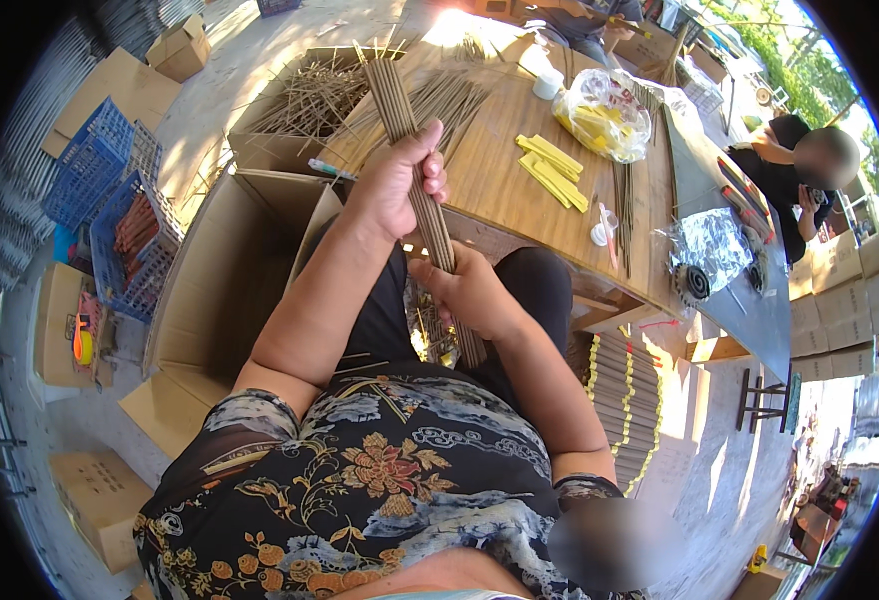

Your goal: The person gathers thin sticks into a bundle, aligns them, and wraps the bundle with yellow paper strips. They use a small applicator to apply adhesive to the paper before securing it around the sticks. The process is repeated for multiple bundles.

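Left hand (399, 190), right hand (474, 290): fingers wrapped around stick bundle (431, 222); wooden table (494, 195) bears yellow strips (556, 170), bag (607, 120); open carton (194, 290) leftward, blue crates (87, 168) beyond; sunlit floor (694, 500)

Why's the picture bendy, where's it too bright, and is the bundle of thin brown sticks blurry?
Head view: fisheye lens bends straight edges, especially near the rim; glare washes out a patch by the far edge of the brown wooden table; the stick bundle looks fairly sharp.
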A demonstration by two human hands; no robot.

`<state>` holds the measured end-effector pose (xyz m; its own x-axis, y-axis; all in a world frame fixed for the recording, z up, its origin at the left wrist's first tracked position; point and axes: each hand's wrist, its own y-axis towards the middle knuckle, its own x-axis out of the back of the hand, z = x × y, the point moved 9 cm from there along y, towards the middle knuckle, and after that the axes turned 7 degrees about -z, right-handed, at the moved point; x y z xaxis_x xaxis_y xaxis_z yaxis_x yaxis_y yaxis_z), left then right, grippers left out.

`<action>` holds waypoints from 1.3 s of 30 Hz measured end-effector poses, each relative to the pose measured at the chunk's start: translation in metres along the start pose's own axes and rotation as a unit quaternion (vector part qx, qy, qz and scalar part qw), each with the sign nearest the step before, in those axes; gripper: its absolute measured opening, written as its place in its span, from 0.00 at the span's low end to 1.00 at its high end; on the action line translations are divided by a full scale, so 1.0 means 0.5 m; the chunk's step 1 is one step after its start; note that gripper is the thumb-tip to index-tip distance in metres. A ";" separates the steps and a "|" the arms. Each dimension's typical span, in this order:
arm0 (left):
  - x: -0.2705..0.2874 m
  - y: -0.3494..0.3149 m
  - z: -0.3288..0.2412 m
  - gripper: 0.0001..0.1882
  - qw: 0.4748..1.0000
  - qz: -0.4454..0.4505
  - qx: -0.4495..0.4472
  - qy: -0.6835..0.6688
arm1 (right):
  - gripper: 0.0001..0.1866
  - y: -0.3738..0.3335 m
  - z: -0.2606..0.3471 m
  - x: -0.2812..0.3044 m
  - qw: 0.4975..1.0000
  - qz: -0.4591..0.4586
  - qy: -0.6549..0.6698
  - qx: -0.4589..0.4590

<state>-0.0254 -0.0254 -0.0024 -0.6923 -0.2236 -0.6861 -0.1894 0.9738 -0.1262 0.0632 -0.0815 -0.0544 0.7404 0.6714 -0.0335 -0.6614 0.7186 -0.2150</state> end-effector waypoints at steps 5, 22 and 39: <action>-0.019 -0.001 -0.001 0.14 0.999 0.038 0.008 -0.023 | 0.11 -0.012 -0.003 -0.013 0.987 0.091 0.120 -0.050; -0.036 -0.012 -0.022 0.12 0.998 0.008 -0.055 0.041 | 0.12 0.009 0.048 0.024 0.981 -0.101 -0.107 0.127; -0.270 0.051 -0.131 0.11 0.911 0.201 -0.302 0.195 | 0.13 0.130 0.219 0.195 0.903 -0.252 -0.100 0.335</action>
<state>0.0176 0.0268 0.1340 -0.9630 0.0328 -0.2674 -0.1329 0.8057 0.5772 0.0795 0.0507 0.0350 0.9752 0.1998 0.0948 -0.2205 0.8457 0.4860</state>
